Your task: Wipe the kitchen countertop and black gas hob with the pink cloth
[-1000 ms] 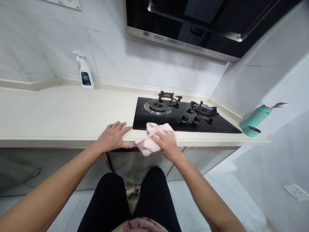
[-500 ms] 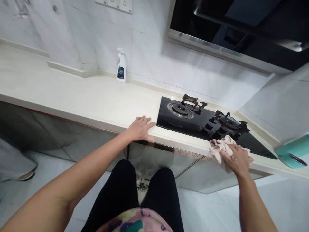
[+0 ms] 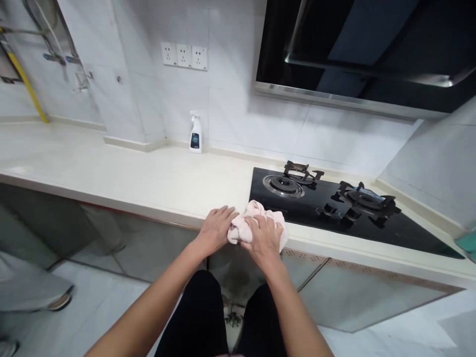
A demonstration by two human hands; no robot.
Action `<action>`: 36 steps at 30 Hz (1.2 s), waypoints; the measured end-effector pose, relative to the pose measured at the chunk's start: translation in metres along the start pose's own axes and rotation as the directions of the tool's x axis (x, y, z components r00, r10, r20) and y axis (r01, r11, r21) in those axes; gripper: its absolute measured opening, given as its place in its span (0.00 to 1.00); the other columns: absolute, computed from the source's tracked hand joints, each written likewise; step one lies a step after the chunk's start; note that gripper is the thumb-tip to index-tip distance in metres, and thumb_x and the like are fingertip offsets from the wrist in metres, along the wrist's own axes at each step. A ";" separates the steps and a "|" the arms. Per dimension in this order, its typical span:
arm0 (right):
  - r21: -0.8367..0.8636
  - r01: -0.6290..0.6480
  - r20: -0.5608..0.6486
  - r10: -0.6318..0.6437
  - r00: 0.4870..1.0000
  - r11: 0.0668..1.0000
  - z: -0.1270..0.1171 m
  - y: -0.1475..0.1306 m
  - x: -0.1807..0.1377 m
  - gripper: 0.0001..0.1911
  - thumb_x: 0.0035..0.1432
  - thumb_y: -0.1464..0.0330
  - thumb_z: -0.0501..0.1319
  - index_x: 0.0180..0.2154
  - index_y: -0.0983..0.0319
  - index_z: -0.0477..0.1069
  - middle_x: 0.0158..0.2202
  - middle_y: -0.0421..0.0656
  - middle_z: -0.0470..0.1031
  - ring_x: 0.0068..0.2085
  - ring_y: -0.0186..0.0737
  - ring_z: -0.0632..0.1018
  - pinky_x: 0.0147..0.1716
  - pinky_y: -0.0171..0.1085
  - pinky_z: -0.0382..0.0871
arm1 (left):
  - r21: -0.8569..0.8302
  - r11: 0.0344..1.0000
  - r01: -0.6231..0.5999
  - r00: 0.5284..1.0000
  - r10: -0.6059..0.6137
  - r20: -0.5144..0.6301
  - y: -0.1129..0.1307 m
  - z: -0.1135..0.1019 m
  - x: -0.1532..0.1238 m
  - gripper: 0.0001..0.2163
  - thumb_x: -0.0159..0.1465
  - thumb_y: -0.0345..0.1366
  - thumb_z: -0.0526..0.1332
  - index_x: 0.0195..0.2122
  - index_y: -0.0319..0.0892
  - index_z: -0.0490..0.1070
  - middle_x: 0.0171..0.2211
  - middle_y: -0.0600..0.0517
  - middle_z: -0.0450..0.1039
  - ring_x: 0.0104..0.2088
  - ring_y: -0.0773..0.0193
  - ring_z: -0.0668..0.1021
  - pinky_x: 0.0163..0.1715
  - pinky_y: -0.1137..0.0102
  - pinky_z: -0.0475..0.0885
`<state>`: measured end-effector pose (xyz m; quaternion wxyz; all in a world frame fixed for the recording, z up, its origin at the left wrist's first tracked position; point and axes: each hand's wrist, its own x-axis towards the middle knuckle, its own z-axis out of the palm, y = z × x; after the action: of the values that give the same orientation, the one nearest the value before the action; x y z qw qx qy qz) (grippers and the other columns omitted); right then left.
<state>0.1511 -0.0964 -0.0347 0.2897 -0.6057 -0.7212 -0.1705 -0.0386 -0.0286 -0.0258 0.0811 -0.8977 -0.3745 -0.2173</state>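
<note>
A pale pink cloth (image 3: 241, 229) lies bunched over the front edge of the white countertop (image 3: 159, 186), at the left front corner of the black gas stove (image 3: 316, 203). My right hand (image 3: 265, 240) grips this cloth from above, fingers bent into its folds. Just left of the cloth, my left hand (image 3: 217, 229) rests flat on the counter edge with its fingers stretched out. It holds nothing, and its fingertips come close to the cloth.
Against the wall stands a white spray bottle (image 3: 195, 134). A dark range hood (image 3: 353, 54) overhangs the stove. Loose pan supports (image 3: 303, 171) sit on the stove's back part. A green object (image 3: 466, 243) is at the right edge. Another person's leg (image 3: 29, 285) shows at lower left.
My right hand has slid the cloth leftward along the counter's front edge, from the stove's right side to beside my left hand. The view has tilted up a little.
</note>
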 end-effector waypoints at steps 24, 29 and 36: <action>-0.002 -0.376 -0.462 0.333 0.822 0.927 0.004 0.146 -0.066 0.22 0.73 0.60 0.48 0.46 0.61 0.79 0.50 0.53 0.82 0.52 0.57 0.77 0.57 0.56 0.62 | 0.005 0.999 -0.035 0.997 0.035 0.063 0.143 0.011 0.080 0.35 0.56 0.50 0.76 0.60 0.40 0.70 0.58 0.33 0.70 0.56 0.40 0.74 0.54 0.50 0.68; -0.023 -0.273 -0.468 0.231 0.853 0.962 0.008 0.157 -0.076 0.20 0.72 0.62 0.50 0.49 0.59 0.79 0.52 0.51 0.82 0.54 0.56 0.79 0.56 0.56 0.64 | 0.006 0.992 -0.127 0.988 0.127 -0.092 0.137 0.031 0.062 0.35 0.63 0.52 0.71 0.69 0.50 0.63 0.59 0.38 0.69 0.53 0.45 0.75 0.49 0.53 0.69; -0.065 -0.216 -0.361 0.179 0.915 0.974 -0.006 0.160 -0.086 0.24 0.74 0.58 0.48 0.55 0.60 0.78 0.55 0.53 0.80 0.56 0.58 0.78 0.55 0.56 0.65 | 0.008 1.000 0.019 0.991 -0.018 -0.130 0.033 0.023 0.000 0.40 0.58 0.55 0.75 0.69 0.51 0.65 0.65 0.37 0.68 0.64 0.41 0.70 0.57 0.50 0.64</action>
<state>0.3165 -0.1330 -0.1010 0.3984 -0.6492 -0.5826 -0.2834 -0.0077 -0.0447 -0.0460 0.1074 -0.8778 -0.3777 -0.2744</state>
